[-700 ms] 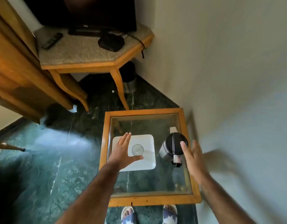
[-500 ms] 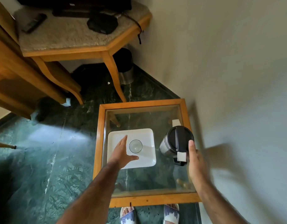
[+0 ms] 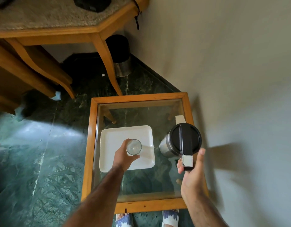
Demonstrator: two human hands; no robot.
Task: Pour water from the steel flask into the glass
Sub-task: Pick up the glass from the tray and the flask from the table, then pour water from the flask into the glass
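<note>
A steel flask (image 3: 166,145) with a black lid and a black handle stands on the right side of a small glass-topped table (image 3: 90,145). My right hand (image 3: 191,172) wraps the handle from the near side, thumb on the left, fingers on the right. A clear empty glass (image 3: 133,146) stands upright on a white square tray (image 3: 115,138) left of the flask. My left hand (image 3: 123,155) curls around the glass from the left and near side, thumb under its near rim.
A pale wall (image 3: 231,79) runs close along the table's right edge. Beyond the table are a wooden side table (image 3: 62,32) and a black and steel bin (image 3: 121,58) on the dark green floor. My two slippered feet (image 3: 123,220) stand at the table's near edge.
My left hand moved from flat over the tray to around the glass. My right hand went from beside the flask to gripping its handle. The view tilted down and closer.
</note>
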